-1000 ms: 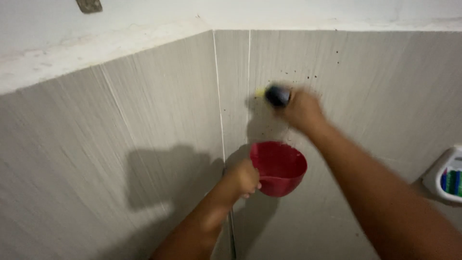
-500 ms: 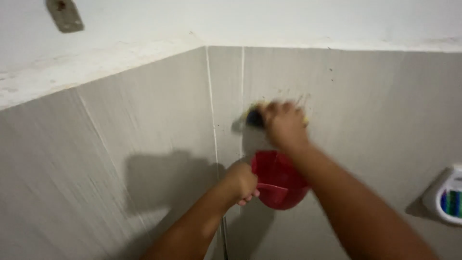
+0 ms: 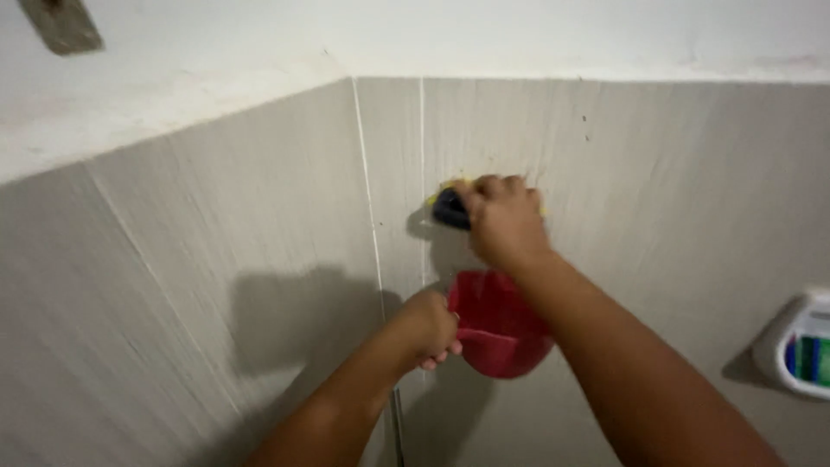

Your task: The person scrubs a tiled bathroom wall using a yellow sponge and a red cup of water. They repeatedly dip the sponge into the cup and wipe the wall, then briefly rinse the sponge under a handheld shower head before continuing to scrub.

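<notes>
My right hand (image 3: pixel 503 220) presses a dark scrub brush with yellow bristles (image 3: pixel 450 207) against the grey tiled wall (image 3: pixel 674 190), near the corner grout line. Only the brush's left end shows past my fingers. Below it, my left hand (image 3: pixel 428 329) grips the rim of a red plastic bowl (image 3: pixel 493 324), held close to the wall under the brush. My right forearm crosses in front of the bowl's right side.
Two tiled walls meet at a corner (image 3: pixel 367 216), with white painted wall above. A white holder with blue and green contents (image 3: pixel 800 346) is fixed to the wall at far right. A small metal plate (image 3: pixel 60 24) sits at top left.
My right hand with the brush has moved left and downward along the wall toward the corner. The red bowl in my left hand stays just below it.
</notes>
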